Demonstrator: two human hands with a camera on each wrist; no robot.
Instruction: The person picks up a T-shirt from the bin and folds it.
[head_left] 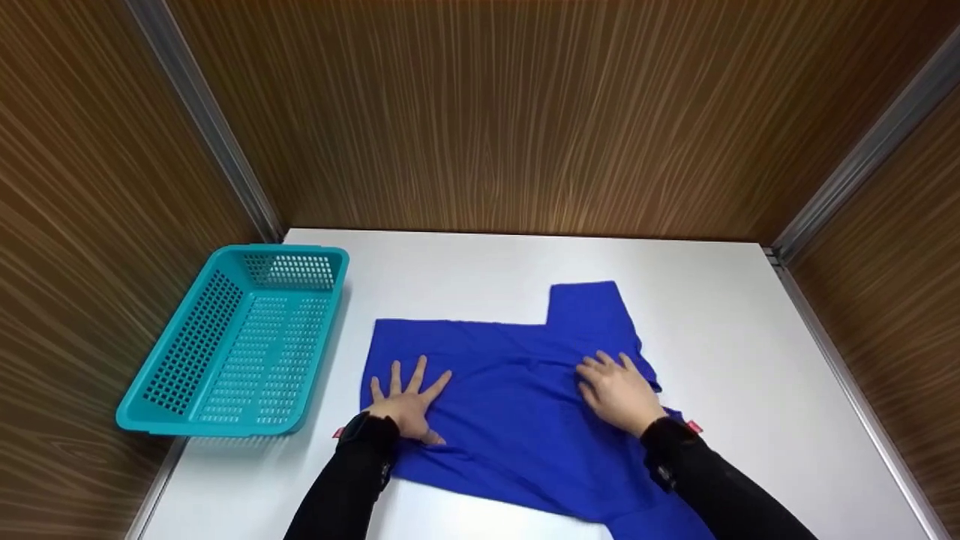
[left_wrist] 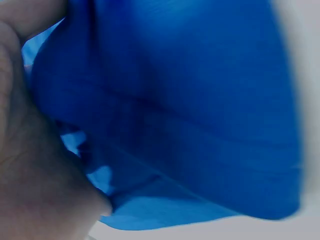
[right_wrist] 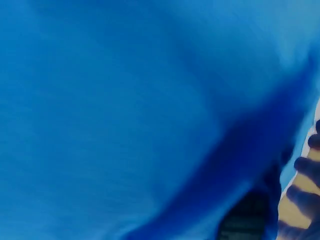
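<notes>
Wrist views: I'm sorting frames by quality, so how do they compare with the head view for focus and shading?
Head view: fairly crisp, the blue shirt evenly lit, a soft shadow beside the teal basket on the white tabletop; left wrist view: shirt soft, its right edge blurred; right wrist view: shirt out of focus, paler, with a dark diagonal band.

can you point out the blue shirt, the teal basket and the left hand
Blue shirt (head_left: 517, 409): head view, on the body between the hands
Teal basket (head_left: 271, 358): head view, on its bare floor
Left hand (head_left: 405, 411): head view, on the back of the hand
</notes>
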